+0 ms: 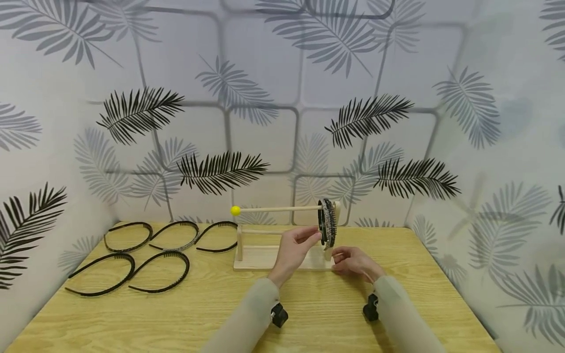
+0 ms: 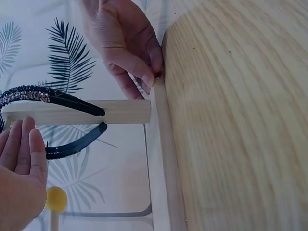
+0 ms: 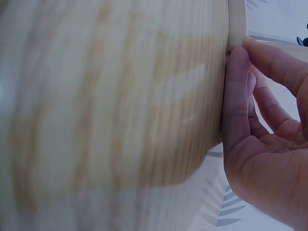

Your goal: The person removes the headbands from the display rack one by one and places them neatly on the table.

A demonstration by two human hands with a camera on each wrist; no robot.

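Observation:
A wooden headband stand (image 1: 260, 260) stands on the table, its upper rod ending in a yellow ball (image 1: 236, 211). Several dark headbands (image 1: 327, 223), some glittery, hang together at the rod's right end. My left hand (image 1: 296, 249) touches the near side of these headbands; in the left wrist view its fingers (image 2: 24, 149) look straight. At the stand's right end, my right hand (image 1: 355, 262) pinches the base's corner. The right wrist view shows thumb and forefinger on either side of the base's edge (image 3: 237, 24). The two ends of one headband (image 2: 79, 142) hang beside the upright post.
Several black headbands (image 1: 161, 272) lie in two rows on the left of the wooden table (image 1: 212, 314). One headband (image 1: 218, 237) in the back row reaches close to the stand's left end. Leaf-patterned walls (image 1: 273, 137) enclose the back and sides.

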